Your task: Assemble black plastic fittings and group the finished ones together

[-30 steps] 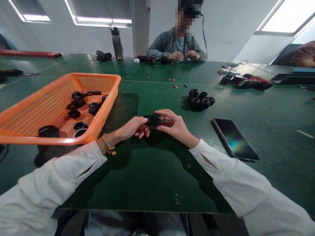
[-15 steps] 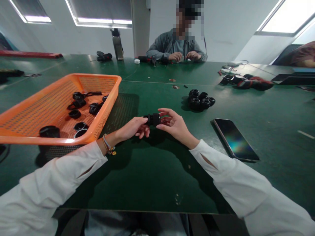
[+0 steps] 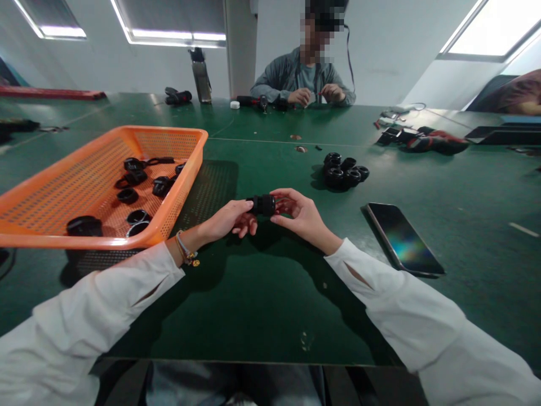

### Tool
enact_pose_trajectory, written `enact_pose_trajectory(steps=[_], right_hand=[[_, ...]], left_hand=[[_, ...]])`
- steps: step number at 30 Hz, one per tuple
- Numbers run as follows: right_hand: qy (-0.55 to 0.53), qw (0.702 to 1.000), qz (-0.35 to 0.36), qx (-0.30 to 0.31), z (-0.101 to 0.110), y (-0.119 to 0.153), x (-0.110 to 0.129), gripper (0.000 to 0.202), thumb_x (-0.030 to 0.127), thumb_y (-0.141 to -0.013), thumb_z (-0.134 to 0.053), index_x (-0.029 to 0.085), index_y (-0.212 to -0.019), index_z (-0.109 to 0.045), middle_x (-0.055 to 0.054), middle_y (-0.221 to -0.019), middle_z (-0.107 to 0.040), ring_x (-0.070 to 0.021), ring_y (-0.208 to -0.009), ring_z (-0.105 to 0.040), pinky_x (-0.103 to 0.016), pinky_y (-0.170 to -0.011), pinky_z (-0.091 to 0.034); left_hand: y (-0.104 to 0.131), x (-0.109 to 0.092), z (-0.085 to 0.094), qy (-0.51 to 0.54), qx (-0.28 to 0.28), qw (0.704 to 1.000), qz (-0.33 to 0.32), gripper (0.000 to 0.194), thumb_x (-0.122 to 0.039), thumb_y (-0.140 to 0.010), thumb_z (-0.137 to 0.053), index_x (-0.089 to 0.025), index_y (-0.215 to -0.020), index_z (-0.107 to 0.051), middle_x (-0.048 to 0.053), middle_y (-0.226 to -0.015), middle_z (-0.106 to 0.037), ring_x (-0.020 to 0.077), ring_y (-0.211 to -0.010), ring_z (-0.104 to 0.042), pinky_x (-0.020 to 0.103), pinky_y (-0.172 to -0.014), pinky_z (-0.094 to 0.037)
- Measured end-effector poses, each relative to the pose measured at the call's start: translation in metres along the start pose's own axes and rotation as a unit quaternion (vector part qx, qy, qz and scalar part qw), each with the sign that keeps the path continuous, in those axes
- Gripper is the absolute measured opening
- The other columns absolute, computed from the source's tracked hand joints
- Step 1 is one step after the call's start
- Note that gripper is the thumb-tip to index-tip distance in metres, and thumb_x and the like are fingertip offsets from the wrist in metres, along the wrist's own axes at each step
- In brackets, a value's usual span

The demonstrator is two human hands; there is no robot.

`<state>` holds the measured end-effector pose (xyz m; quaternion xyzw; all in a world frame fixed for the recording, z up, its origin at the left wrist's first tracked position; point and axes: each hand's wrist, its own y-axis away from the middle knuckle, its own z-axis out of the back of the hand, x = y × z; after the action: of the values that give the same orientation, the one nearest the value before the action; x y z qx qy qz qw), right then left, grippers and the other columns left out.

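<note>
Above the green table (image 3: pixel 262 316), a black cylindrical part (image 3: pixel 265 205) lies sideways between my hands. My left hand (image 3: pixel 231 219) grips its left end, with the thumb on top and the other fingers curled below. At its right end, my right hand (image 3: pixel 299 213) has thumb and fingers closed round the rim. Whether anything small sits between those right fingertips is too small to tell. Several black ring-shaped parts (image 3: pixel 344 171) stand in a cluster beyond my right hand.
An orange basket (image 3: pixel 169 223) at the left holds several black parts. A phone (image 3: pixel 403 237) lies to the right of my right hand. Across the table sits a person (image 3: pixel 304 79) near tools (image 3: pixel 256 102). A black and red item (image 3: pixel 439 142) lies at the far right.
My right hand's fingers have shifted slightly at the right end of the black part. The person opposite has moved their hands a little.
</note>
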<state>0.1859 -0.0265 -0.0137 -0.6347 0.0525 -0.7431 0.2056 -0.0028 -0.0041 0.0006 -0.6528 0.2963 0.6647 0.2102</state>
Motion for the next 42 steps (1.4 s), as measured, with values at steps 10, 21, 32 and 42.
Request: enact_pose_trajectory(steps=[10, 21, 32, 42], right_hand=[[0.034, 0.999, 0.000, -0.013, 0.0024, -0.0004, 0.0019, 0.040, 0.021, -0.062, -0.070, 0.018, -0.101, -0.061, -0.004, -0.088, -0.067, -0.0166, -0.080, -0.063, -0.033, -0.074, -0.052], [0.063, 0.998, -0.003, -0.012, 0.0038, 0.0000, 0.0051, 0.039, 0.024, -0.063, -0.070, 0.019, -0.101, -0.063, -0.004, -0.088, -0.068, -0.0173, -0.079, -0.063, -0.033, -0.072, -0.051], [0.065, 0.998, -0.014, -0.008, 0.0032, -0.0003, 0.0049, 0.040, 0.026, -0.064, -0.069, 0.018, -0.103, -0.062, -0.004, -0.086, -0.068, -0.0176, -0.077, -0.062, -0.035, -0.075, -0.050], [0.052, 0.998, -0.018, -0.005, 0.0024, -0.0003, 0.0032, 0.041, 0.028, -0.064, -0.070, 0.019, -0.103, -0.062, -0.004, -0.087, -0.068, -0.0180, -0.077, -0.063, -0.036, -0.075, -0.051]], left_hand=[[-0.0005, 0.0013, 0.0011, 0.002, 0.004, 1.000, 0.004, 0.033, -0.042, -0.083, -0.039, -0.011, -0.082, -0.048, 0.002, -0.048, -0.058, 0.0057, -0.032, -0.043, 0.017, -0.034, -0.019], [-0.0003, 0.0024, 0.0011, -0.003, 0.004, 1.000, -0.002, 0.035, -0.043, -0.083, -0.038, -0.011, -0.074, -0.049, 0.002, -0.048, -0.057, 0.0054, -0.032, -0.043, 0.017, -0.034, -0.020], [-0.0005, 0.0012, 0.0004, -0.017, -0.005, 1.000, 0.005, 0.036, -0.041, -0.085, -0.036, -0.011, -0.069, -0.048, 0.002, -0.047, -0.057, 0.0053, -0.032, -0.043, 0.017, -0.034, -0.021], [0.0003, 0.0015, 0.0004, -0.034, -0.010, 0.999, 0.004, 0.038, -0.044, -0.084, -0.036, -0.012, -0.067, -0.048, 0.002, -0.047, -0.056, 0.0052, -0.032, -0.042, 0.017, -0.034, -0.021]])
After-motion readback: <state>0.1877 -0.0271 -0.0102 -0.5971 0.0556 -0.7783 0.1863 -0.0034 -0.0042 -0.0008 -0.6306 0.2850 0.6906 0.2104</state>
